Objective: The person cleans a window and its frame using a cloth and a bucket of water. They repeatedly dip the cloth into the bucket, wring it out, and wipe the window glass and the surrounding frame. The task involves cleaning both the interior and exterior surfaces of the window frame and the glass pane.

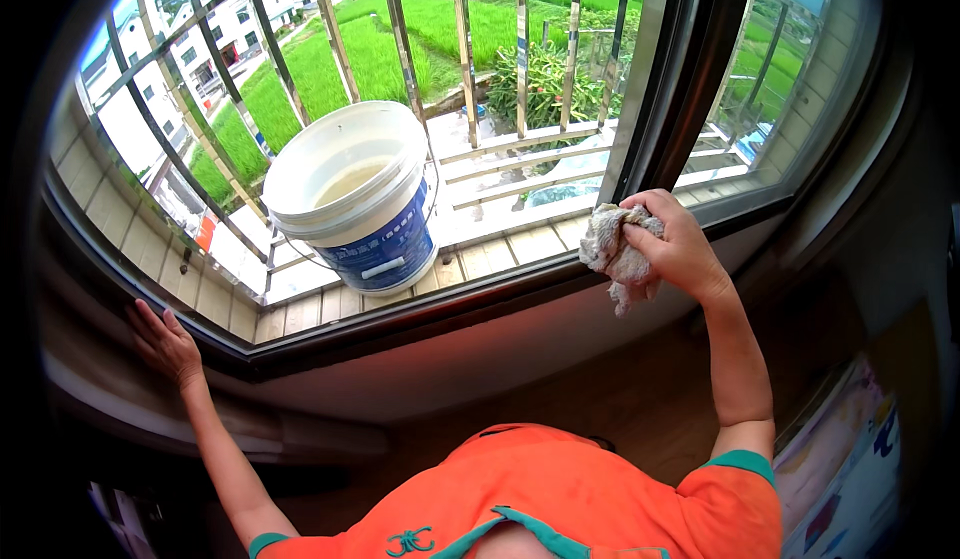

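My right hand grips a crumpled, greyish-white cloth at the lower track of the window frame, beside the upright edge of the sliding sash. My left hand rests, fingers apart and holding nothing, against the left side of the dark window frame. Between my hands, on the tiled outer sill, stands a white plastic bucket with a blue printed band and a wire handle. Cloudy liquid seems to lie in its bottom.
Metal security bars enclose the space outside the window, with slats forming a floor beyond the tiled sill. A glass pane fills the right part of the window. Printed sheets or packaging lie at the lower right.
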Demonstrator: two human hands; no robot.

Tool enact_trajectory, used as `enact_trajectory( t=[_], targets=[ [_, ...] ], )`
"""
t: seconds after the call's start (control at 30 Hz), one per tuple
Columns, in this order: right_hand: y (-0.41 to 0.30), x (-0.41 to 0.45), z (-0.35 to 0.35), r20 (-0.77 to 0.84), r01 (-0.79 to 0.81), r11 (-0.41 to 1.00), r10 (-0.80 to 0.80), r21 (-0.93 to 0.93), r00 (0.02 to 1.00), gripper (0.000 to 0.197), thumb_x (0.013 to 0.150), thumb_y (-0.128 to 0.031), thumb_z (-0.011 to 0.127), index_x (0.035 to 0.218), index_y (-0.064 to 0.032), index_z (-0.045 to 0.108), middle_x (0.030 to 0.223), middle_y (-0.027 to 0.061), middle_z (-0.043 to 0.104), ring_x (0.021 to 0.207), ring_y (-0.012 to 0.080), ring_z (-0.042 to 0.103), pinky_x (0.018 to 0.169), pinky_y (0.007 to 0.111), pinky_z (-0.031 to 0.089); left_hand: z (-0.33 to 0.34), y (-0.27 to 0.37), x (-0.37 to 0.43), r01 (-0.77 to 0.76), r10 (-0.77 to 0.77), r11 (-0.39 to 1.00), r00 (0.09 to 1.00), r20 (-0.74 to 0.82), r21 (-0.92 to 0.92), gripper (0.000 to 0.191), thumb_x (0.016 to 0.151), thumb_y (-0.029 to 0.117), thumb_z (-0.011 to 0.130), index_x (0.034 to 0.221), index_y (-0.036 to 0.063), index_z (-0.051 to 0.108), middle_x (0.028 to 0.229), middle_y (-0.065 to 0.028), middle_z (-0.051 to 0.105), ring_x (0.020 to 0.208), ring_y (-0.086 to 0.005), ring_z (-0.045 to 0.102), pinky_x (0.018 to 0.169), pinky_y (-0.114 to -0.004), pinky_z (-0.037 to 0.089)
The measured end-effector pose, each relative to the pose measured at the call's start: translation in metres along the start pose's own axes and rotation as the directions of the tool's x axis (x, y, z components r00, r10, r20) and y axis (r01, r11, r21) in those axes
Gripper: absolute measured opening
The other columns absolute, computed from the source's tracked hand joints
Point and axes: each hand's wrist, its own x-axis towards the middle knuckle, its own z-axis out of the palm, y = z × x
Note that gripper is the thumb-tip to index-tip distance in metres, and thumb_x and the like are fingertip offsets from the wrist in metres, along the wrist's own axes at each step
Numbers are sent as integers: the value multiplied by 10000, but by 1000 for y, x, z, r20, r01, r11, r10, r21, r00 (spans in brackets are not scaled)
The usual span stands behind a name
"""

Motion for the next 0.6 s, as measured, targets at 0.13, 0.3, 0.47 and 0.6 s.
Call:
enact_trajectory(
  t=[0.13,0.3,0.47,0.6],
  targets=[
    [-50,21,-19,-179,66,936,-4,345,984,226,866,-131,589,1082,-93,535,939,52,576,870,120,569,733,282,487,7,-13,-8,-42,41,999,998,-37,-29,471,963,328,424,1361,81,376,1339,-184,445,1094,-379,507,884,-447,437],
    [-67,89,-63,-618,415,897,-242,151,748,268,906,-243,562,1122,-85,553,1199,86,551,1099,193,532,902,373,443,18,-19,-8,-54,39,977,996,-77,-205,479,959,279,446,1367,50,349,1336,-240,418,1171,-438,443,952,-491,387],
    [-63,157,-81,-345,422,403,-915,-812,210,255,843,-224,514,958,-9,590,951,139,591,882,212,557,807,358,452,28,-20,-8,-50,35,974,997,-70,-219,484,954,254,461,1364,29,337,1345,-260,391,1202,-435,416,980,-503,366],
    [-29,117,-22,-330,267,491,-816,-829,475,337,840,-335,535,1030,-61,581,1073,149,567,1011,252,539,894,403,413,22,-21,-14,-38,26,975,998,-53,-220,475,953,247,462,1358,26,349,1339,-269,393,1196,-441,419,976,-505,370]
  ],
)
